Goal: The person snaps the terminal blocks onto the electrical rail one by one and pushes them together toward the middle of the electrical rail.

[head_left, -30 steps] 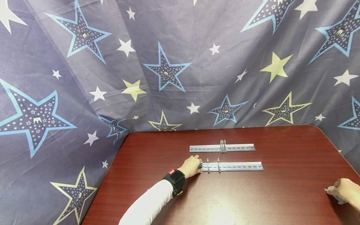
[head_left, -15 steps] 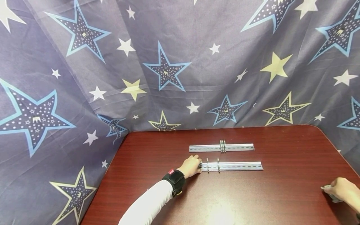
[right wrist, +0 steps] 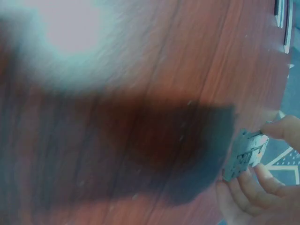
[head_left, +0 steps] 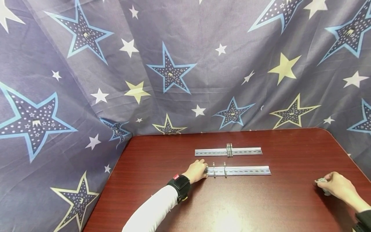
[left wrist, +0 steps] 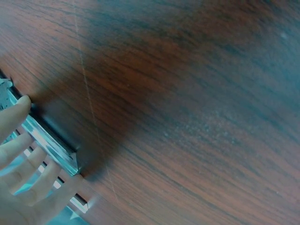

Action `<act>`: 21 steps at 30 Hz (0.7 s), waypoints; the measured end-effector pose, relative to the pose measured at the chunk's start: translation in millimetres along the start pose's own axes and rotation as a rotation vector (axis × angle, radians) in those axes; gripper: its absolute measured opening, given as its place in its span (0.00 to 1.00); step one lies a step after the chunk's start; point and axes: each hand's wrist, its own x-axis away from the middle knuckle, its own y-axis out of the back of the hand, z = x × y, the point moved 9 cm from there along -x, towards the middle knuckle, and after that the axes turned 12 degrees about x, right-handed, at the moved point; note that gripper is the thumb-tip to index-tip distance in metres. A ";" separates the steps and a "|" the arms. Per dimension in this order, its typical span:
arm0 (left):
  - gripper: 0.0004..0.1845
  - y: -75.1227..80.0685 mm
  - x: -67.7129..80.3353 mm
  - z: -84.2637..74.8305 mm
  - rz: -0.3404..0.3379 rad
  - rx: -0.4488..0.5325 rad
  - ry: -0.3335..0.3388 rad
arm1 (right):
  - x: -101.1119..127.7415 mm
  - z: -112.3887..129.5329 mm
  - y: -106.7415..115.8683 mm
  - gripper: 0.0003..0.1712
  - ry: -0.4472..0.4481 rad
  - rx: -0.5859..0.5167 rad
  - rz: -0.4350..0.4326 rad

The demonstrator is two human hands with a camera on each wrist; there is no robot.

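Note:
My left hand (head_left: 197, 171) grips the left end of the nearer silver DIN rail (head_left: 249, 171), covering that end in the head view. In the left wrist view the thumb lies along one side of the rail (left wrist: 54, 145) and the fingers reach over to the other. Two thin grey pieces (head_left: 224, 169) stand apart on this rail, just right of the hand. Over the table's right part, my right hand (head_left: 337, 186) pinches a small grey terminal block (right wrist: 244, 154) between thumb and fingers, off the tabletop and well away from the rails.
Behind the nearer rail lies a second DIN rail (head_left: 208, 152), roughly parallel, with several thin grey pieces (head_left: 229, 150) grouped near its middle. The reddish-brown table (head_left: 275, 206) meets a star-patterned curtain (head_left: 179, 106) at its back and sides.
My right hand has moved left and slightly away from me with the terminal block, from the right edge of the head view. The left hand stays on the rail.

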 end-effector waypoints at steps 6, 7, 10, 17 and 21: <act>0.17 1.1 0.7 -0.6 0.001 0.003 0.001 | -4.6 20.5 0.7 0.21 0.059 -0.034 -0.059; 0.17 1.3 0.9 -0.8 -0.001 0.001 -0.002 | -4.9 23.2 -0.1 0.21 0.063 -0.038 -0.065; 0.17 2.3 1.3 -1.4 -0.003 -0.003 -0.004 | -5.9 28.3 -2.6 0.20 0.061 -0.038 -0.085; 0.17 2.6 1.4 -1.6 0.005 -0.004 0.006 | -8.1 36.3 -10.1 0.20 0.081 -0.044 -0.095; 0.17 2.3 1.3 -1.4 0.004 -0.008 0.004 | -9.2 40.0 -12.0 0.19 0.106 -0.036 -0.118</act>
